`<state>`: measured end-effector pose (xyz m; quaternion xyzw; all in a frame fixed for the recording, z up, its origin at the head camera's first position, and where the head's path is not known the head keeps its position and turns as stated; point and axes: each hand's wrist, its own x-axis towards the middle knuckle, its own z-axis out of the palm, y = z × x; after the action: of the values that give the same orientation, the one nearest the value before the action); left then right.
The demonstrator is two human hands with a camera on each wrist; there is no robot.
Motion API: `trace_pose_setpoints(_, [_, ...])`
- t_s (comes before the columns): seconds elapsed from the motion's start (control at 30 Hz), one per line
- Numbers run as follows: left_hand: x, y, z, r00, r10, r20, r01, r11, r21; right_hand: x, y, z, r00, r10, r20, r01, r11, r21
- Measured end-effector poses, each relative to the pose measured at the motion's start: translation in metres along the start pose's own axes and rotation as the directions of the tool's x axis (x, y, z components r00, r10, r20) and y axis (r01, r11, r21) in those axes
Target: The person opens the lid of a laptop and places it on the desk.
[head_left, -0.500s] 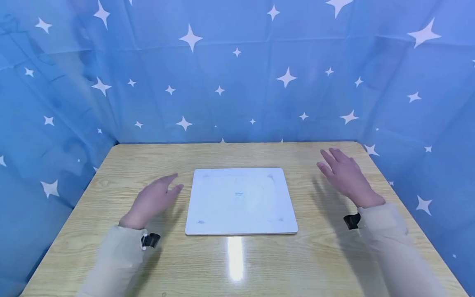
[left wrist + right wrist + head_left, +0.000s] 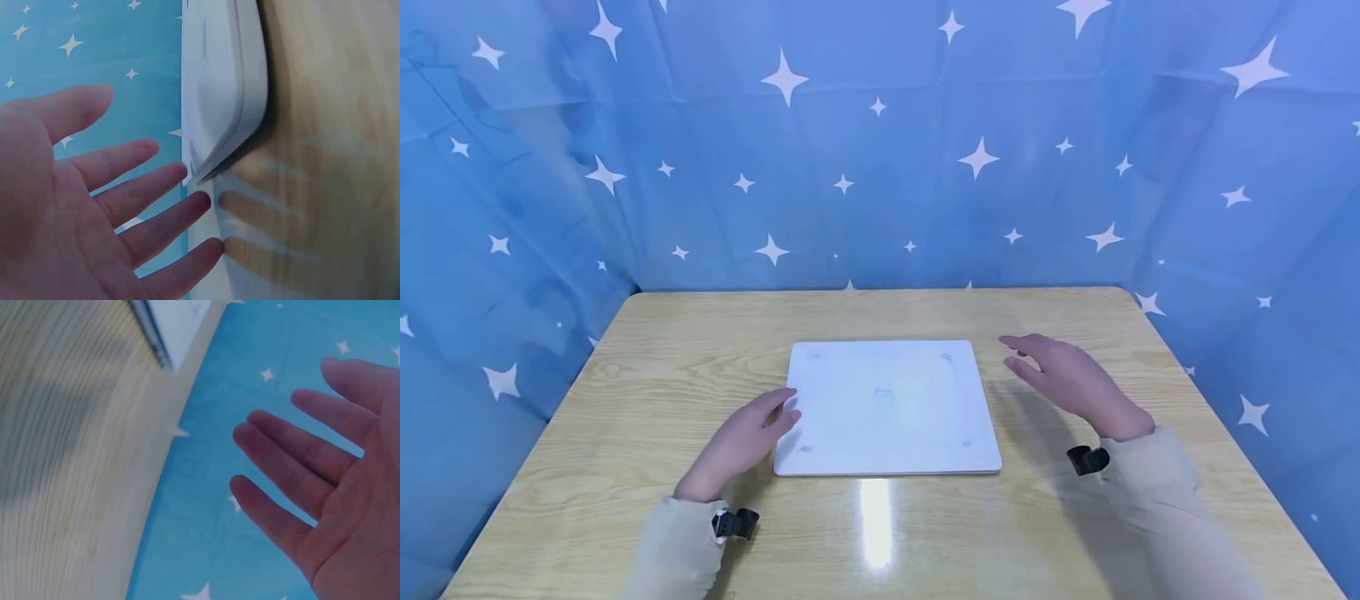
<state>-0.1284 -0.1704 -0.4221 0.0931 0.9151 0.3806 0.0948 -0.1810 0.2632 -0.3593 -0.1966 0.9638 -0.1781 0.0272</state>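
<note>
A flat white rectangular slab [image 2: 887, 408] with rounded corners lies on the table, with faint bluish smudges near its corners and a small mark in the middle. In the left wrist view, a seam runs along the side of the slab [image 2: 253, 75]. My left hand [image 2: 737, 442] is at its left edge, with fingertips overlapping that edge in the head view; contact cannot be told. The fingers of the left hand [image 2: 94, 206] are spread and hold nothing. To the right of the slab, apart from it, hovers my right hand [image 2: 1071, 379], palm empty and fingers extended [image 2: 287, 469].
The slab rests on a wood-grain table [image 2: 700, 333] with rounded far corners. A blue curtain [image 2: 880, 208] with white stars hangs behind the table and along both sides. A bright reflection shows on the tabletop in front of the slab.
My left hand has moved right and nearer to me, reaching the slab's left edge. The right hand has come left and lower toward the slab's right side. The slab stays in place.
</note>
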Motion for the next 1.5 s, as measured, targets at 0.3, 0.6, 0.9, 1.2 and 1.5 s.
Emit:
trace_pose_setpoints(0.3, [-0.005, -0.005, 0.019, 1.0, 0.02, 0.019, -0.021, 0.998, 0.053, -0.002, -0.022, 0.014, 0.996, -0.06, -0.07, 0.062, 0.998, 0.021])
trace_pose_setpoints(0.6, [-0.014, -0.006, 0.026, 0.999, -0.037, 0.004, 0.037, 0.999, 0.006, 0.004, -0.043, 0.033, 0.988, -0.117, -0.097, 0.121, 0.992, 0.034])
trace_pose_setpoints(0.9, [-0.013, -0.011, 0.033, 1.0, -0.017, -0.006, 0.017, 0.999, 0.027, 0.008, -0.063, 0.057, 0.976, -0.2, -0.089, 0.199, 0.98, -0.027])
trace_pose_setpoints(1.2, [-0.015, -0.015, 0.047, 0.998, 0.057, 0.001, -0.056, 0.981, 0.184, 0.01, -0.086, 0.076, 0.979, -0.202, -0.009, 0.202, 0.979, 0.002])
trace_pose_setpoints(1.5, [-0.014, -0.016, 0.047, 0.999, 0.048, -0.02, -0.043, 0.976, 0.214, 0.015, -0.102, 0.083, 0.979, -0.205, -0.002, 0.205, 0.977, 0.064])
